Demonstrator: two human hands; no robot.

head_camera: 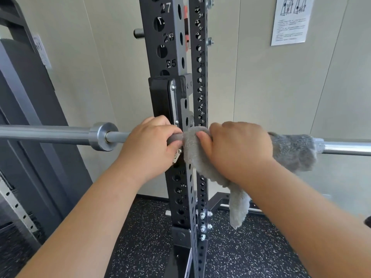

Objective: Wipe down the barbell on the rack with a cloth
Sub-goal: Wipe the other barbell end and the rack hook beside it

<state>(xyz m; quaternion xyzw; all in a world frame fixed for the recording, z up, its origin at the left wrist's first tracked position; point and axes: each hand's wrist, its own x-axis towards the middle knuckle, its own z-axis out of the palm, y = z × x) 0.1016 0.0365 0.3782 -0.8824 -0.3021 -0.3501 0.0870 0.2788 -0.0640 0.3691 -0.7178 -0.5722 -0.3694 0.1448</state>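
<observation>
A steel barbell lies level across the view, resting in the hook of the black rack upright. Its collar sits left of the upright. My left hand grips the bare shaft just right of the collar, in front of the upright. A grey fluffy cloth is wrapped over the shaft to the right, with one end hanging down. My right hand grips the cloth around the bar, thumb on its left edge. The bar under the cloth is hidden.
The perforated rack post runs from top to floor between my arms, with bolts near its base. A dark angled frame stands at the left. A paper notice hangs on the beige wall. The floor is speckled black rubber.
</observation>
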